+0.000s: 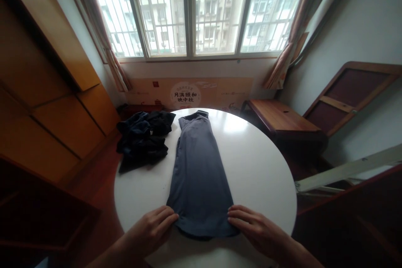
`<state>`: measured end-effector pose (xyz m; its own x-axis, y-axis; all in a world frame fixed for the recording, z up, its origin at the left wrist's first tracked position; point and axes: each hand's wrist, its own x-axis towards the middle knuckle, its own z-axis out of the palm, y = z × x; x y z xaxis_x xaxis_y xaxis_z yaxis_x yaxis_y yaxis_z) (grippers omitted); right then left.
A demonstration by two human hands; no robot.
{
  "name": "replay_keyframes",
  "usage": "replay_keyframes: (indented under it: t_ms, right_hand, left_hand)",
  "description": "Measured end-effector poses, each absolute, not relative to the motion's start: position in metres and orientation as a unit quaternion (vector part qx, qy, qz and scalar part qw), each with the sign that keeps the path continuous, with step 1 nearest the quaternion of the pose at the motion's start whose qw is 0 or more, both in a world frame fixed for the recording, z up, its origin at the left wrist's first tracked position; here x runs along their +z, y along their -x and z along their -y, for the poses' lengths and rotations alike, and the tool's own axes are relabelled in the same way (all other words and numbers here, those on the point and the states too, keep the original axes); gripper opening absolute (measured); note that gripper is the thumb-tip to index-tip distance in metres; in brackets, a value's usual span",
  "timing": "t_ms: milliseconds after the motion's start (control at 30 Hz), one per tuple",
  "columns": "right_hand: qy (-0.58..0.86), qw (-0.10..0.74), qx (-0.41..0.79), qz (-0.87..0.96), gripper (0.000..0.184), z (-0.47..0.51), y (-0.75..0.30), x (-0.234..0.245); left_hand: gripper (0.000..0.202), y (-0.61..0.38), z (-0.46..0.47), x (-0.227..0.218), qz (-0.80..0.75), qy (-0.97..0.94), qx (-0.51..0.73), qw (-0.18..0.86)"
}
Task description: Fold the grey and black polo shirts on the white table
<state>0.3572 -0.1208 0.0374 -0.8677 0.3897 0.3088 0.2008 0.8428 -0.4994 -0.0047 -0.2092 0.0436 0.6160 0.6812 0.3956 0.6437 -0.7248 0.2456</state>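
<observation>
A grey-blue shirt (pixel 201 176) lies lengthwise on a white round table (pixel 257 167), folded into a long strip. Its far end has a dark, collar-like edge with a pale stripe, and its curved hem faces me. My left hand (pixel 158 226) is closed on the hem's left corner, thumb and fingers pressed together on the cloth. On the opposite corner, my right hand (pixel 251 222) pinches the fabric the same way. The thumbs are partly hidden. Between the hands the cloth lies mostly flat, with light creases along its left side.
A heap of dark clothes (pixel 144 138) sits at the table's far left edge. Beyond the table's right side are a wooden bench (pixel 282 115) and a leaning wooden panel (pixel 354 96). Orange cabinets (pixel 63 121) line the left, and a barred window (pixel 188 12) fills the back.
</observation>
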Motion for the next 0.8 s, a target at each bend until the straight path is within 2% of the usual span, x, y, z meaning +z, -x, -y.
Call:
replay_keyframes:
  t_ms: [167,333,467,567,667,700,733,800]
  right_hand:
    - [0.199,0.216,0.315,0.902,0.031,0.131,-0.361,0.054]
    - [0.223,0.225,0.465,0.827,0.03,0.157,-0.391,0.057]
    - [0.308,0.246,0.617,0.681,0.042,0.159,-0.387,0.055]
    - [0.312,0.259,0.712,0.574,0.055,0.148,-0.366,0.044]
    - [0.295,0.29,0.728,0.547,0.082,0.144,-0.351,0.028]
    - [0.305,0.302,0.714,0.553,0.086,0.144,-0.348,0.024]
    - [0.321,0.313,0.695,0.563,0.082,0.144,-0.347,0.023]
    - [0.354,0.327,0.652,0.585,0.058,0.143,-0.345,0.031]
  left_hand:
    - [0.031,0.011,0.211,0.051,-0.366,-0.886,0.259,0.121]
    - [0.02,0.022,0.247,0.082,-0.397,-0.83,0.223,0.324]
    - [0.028,0.019,0.247,0.094,-0.505,-0.717,0.249,0.41]
    - [0.039,0.012,0.219,0.087,-0.509,-0.678,0.266,0.459]
    - [0.045,0.01,0.198,0.075,-0.508,-0.661,0.277,0.478]
    - [0.044,0.01,0.195,0.073,-0.505,-0.666,0.279,0.473]
    - [0.044,0.011,0.194,0.072,-0.5,-0.674,0.281,0.466]
    - [0.038,0.011,0.195,0.073,-0.488,-0.688,0.285,0.456]
